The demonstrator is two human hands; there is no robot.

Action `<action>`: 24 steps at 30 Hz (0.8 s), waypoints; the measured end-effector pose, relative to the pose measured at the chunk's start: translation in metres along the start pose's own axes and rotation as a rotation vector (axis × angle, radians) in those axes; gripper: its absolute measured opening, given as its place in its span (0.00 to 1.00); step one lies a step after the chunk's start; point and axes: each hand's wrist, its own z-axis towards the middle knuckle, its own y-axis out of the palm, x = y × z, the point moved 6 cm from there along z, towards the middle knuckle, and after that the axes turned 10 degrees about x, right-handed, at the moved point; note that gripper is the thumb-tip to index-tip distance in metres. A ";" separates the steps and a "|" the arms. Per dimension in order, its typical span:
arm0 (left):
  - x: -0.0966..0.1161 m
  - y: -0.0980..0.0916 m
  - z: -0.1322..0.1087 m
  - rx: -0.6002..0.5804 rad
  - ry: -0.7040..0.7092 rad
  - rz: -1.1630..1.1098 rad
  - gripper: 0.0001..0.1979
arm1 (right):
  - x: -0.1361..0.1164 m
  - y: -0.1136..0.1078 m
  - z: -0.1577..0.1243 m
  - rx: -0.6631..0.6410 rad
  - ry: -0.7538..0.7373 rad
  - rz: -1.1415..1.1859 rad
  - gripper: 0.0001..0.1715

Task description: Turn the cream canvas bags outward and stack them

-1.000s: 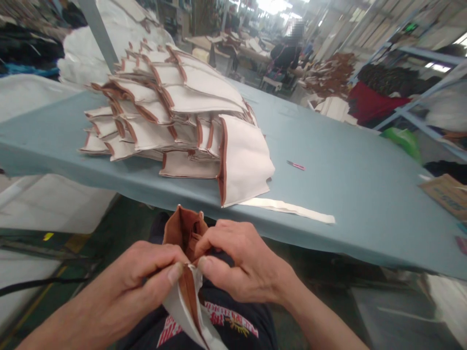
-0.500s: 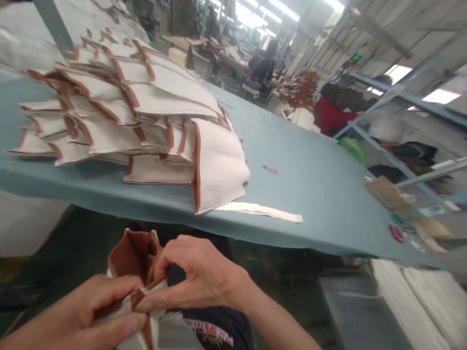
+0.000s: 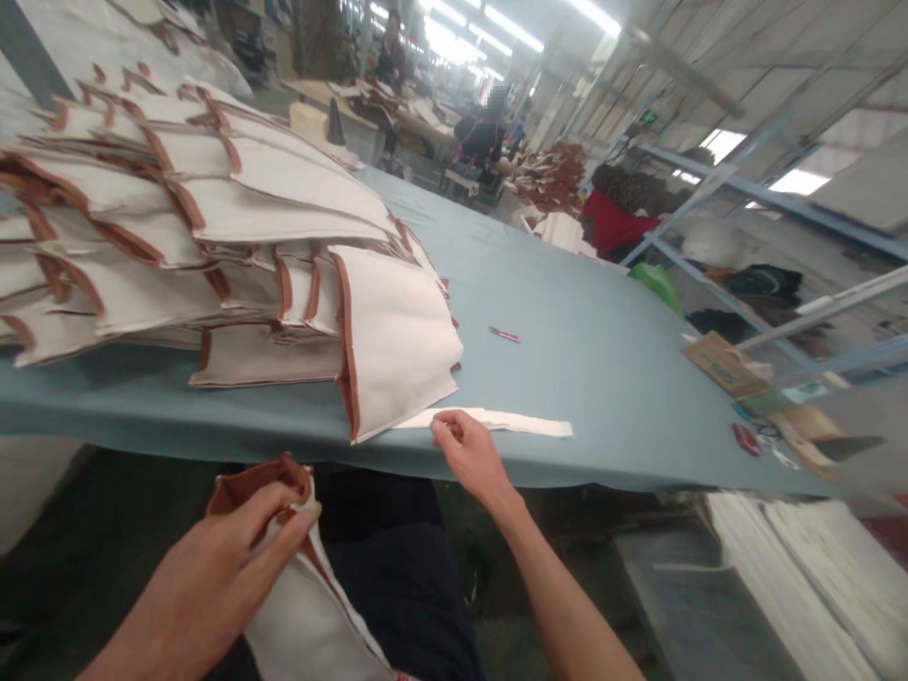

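My left hand (image 3: 219,558) grips a white fabric piece with brown lining (image 3: 312,615) near its open end, in front of my lap below the table edge. The piece hangs down to the right, and part of it is hidden by my fingers. My right hand (image 3: 472,459) is at the table's front edge, fingers curled together over a white strip (image 3: 525,422) that lies flat. Whether the fingertips pinch the strip or something small, I cannot make out. Just left of this hand, a white piece with a brown edge (image 3: 401,331) leans at the front of a pile.
A large pile of white, brown-edged pieces (image 3: 276,203) covers the left of the blue table (image 3: 582,369). Small thread snips (image 3: 505,335) lie mid-table. Scissors (image 3: 777,445) and a cardboard box (image 3: 724,364) are at the right end. White material (image 3: 823,567) is stacked lower right. A person (image 3: 482,137) sits far back.
My right hand has left the fabric piece and moved up and right to the white strip on the table. My left hand still holds the piece. The view has shifted to the right.
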 end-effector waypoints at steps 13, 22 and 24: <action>0.026 0.056 0.101 0.000 -0.003 0.183 0.21 | 0.009 -0.002 0.020 -0.003 -0.010 -0.309 0.13; 0.051 0.020 0.135 0.106 0.043 0.132 0.25 | -0.005 0.016 0.010 -0.133 -0.150 -0.440 0.17; 0.055 0.019 0.144 0.124 0.043 0.159 0.25 | -0.006 0.016 0.010 -0.156 -0.171 -0.457 0.17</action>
